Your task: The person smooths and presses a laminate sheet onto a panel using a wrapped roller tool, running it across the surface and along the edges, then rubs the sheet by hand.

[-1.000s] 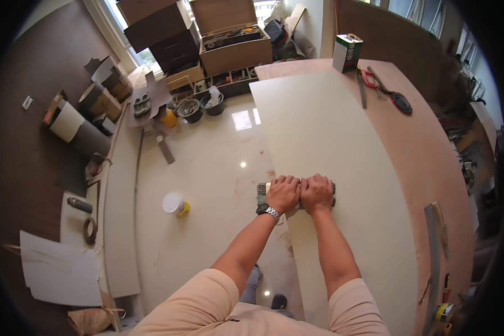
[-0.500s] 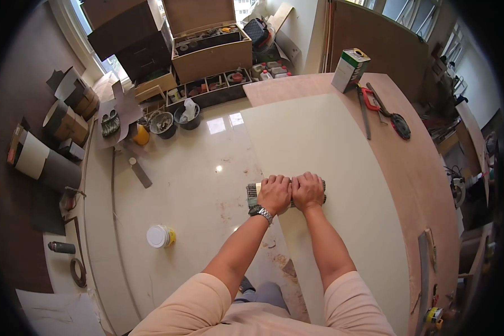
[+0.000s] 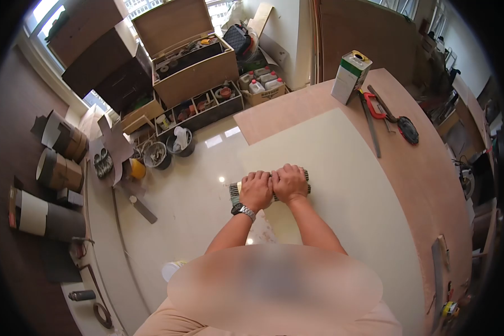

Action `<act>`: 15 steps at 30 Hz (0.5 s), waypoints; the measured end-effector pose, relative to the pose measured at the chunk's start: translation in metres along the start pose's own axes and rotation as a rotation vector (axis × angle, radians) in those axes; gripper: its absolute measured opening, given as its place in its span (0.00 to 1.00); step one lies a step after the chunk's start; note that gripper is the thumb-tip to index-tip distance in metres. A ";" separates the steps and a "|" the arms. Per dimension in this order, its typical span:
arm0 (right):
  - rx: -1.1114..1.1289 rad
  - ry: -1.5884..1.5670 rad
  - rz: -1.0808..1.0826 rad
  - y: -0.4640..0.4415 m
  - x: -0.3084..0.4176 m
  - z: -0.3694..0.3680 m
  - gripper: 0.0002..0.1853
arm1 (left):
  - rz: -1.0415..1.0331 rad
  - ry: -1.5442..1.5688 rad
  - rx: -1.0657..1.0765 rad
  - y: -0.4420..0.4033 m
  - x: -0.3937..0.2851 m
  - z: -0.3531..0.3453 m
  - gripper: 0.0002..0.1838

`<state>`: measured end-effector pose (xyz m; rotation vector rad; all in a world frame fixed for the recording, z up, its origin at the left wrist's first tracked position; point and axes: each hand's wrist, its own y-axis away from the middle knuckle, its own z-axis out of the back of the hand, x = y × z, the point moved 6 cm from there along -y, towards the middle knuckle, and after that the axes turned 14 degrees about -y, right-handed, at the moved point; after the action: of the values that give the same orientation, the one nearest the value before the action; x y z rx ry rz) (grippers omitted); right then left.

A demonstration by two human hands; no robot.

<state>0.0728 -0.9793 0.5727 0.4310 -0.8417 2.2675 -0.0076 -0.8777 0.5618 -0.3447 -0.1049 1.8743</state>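
Both bare hands are clamped side by side, touching, over a dark ribbed block [image 3: 234, 194]; the left hand [image 3: 256, 190] is below a linked metal watch [image 3: 243, 210], the right hand [image 3: 289, 183] beside it. The block lies across the edge of a smooth, flat cream sheet [image 3: 347, 201], its left end jutting past. Under the sheet spreads pinkish wood board [image 3: 425, 173], bearing a boxy metal can [image 3: 351, 78].

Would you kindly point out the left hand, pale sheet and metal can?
Left hand [image 3: 256, 191]: head view, back of the hand.
Pale sheet [image 3: 350, 193]: head view, bare upper face.
Metal can [image 3: 349, 80]: head view, its side.
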 end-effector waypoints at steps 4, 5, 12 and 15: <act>-0.006 0.000 -0.012 -0.039 0.004 -0.024 0.15 | -0.014 0.004 -0.039 -0.037 0.031 0.003 0.14; -0.006 -0.004 -0.018 -0.047 0.005 -0.029 0.15 | -0.014 0.010 -0.052 -0.045 0.037 0.003 0.14; -0.053 0.003 -0.037 -0.076 0.006 -0.046 0.15 | -0.069 0.018 -0.079 -0.077 0.058 0.004 0.12; -0.069 0.017 -0.065 -0.082 0.003 -0.050 0.14 | -0.116 0.018 -0.088 -0.086 0.063 0.001 0.12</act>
<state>0.1236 -0.8975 0.5742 0.4015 -0.8822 2.1727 0.0528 -0.7905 0.5723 -0.4079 -0.1919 1.7553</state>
